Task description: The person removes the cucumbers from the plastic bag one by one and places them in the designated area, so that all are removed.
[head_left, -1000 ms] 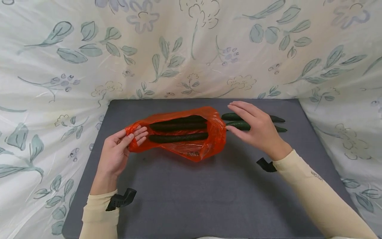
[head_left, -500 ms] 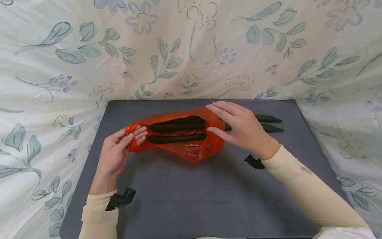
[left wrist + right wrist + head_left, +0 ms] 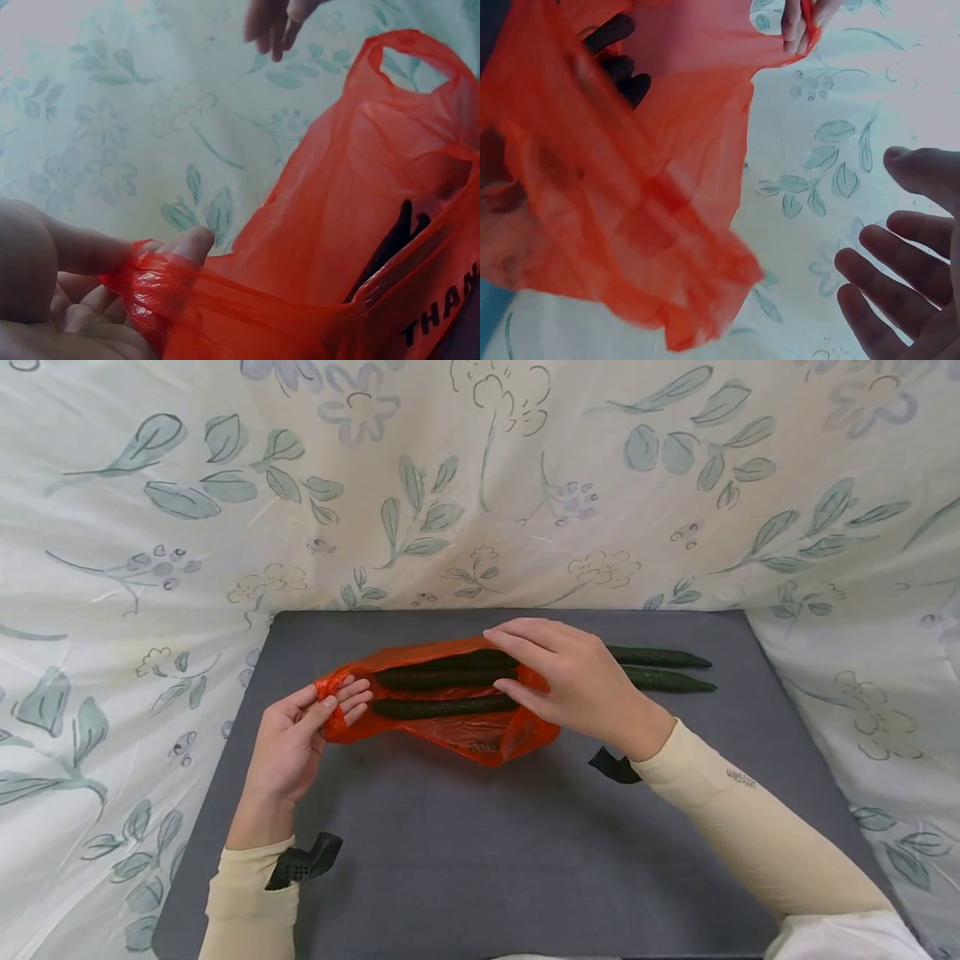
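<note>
The bag lies at the middle of the head view, on the dark table, its mouth facing up and three cucumbers showing inside. Left of centre, the left hand is clamped on the bag's bunched left end. The right hand hovers over the right end, fingers and thumb apart, holding nothing; no contact with the film shows in the right wrist view. Two outer cucumbers lie right of centre, partly behind it.

The film looks thin, soft and light, likely to slip and crumple, perhaps tear under a hard pinch; the loop, upper right of the left wrist view, seems a sound hold. The cucumbers look firm and heavier than the film, best gripped mid-length, as bending might snap them.
</note>
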Demonstrator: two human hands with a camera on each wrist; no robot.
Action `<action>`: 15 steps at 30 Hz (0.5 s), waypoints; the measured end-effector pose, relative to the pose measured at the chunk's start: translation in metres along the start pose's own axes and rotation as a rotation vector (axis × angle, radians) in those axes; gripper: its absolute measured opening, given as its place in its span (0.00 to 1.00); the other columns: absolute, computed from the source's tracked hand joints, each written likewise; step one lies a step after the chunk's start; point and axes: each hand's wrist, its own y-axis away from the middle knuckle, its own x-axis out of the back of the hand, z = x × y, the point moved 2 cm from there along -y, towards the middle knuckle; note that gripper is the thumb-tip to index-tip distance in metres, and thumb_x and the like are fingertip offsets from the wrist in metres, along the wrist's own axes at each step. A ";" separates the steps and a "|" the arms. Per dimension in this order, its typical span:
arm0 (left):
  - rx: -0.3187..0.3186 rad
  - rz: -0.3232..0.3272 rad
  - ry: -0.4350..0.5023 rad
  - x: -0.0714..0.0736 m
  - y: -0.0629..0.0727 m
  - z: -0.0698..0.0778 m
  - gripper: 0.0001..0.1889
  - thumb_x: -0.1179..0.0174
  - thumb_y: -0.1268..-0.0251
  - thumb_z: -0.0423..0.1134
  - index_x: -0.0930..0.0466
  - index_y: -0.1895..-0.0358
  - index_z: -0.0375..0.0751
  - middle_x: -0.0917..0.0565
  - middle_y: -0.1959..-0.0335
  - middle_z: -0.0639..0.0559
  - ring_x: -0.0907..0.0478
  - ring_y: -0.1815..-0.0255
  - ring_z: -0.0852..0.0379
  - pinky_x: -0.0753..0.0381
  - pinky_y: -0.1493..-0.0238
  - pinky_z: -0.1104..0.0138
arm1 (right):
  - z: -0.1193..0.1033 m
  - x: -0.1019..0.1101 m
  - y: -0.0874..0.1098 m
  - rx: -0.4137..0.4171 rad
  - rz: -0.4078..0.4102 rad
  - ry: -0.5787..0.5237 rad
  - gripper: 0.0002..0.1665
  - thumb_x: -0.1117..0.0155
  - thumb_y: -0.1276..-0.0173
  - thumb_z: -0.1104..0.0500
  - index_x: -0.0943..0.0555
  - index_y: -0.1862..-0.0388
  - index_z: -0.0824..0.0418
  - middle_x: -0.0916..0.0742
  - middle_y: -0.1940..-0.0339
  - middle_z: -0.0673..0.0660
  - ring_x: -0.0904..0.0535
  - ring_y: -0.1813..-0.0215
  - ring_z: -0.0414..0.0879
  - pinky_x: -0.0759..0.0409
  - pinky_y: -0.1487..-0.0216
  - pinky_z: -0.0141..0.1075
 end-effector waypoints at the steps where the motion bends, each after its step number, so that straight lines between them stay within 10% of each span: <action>1: -0.001 0.000 -0.002 0.000 0.000 0.000 0.24 0.50 0.13 0.27 0.38 0.24 0.14 0.14 0.37 0.37 0.13 0.39 0.41 0.18 0.37 0.56 | -0.001 -0.002 -0.001 0.005 -0.003 -0.005 0.34 0.16 0.34 0.58 0.16 0.30 0.63 0.13 0.36 0.59 0.15 0.36 0.54 0.13 0.39 0.50; 15: -0.005 0.007 -0.007 -0.002 0.001 -0.001 0.24 0.49 0.13 0.28 0.37 0.24 0.15 0.14 0.37 0.36 0.12 0.39 0.43 0.17 0.37 0.56 | -0.011 -0.034 -0.013 0.037 -0.113 -0.011 0.22 0.19 0.30 0.58 0.11 0.41 0.62 0.11 0.41 0.57 0.13 0.42 0.52 0.11 0.48 0.45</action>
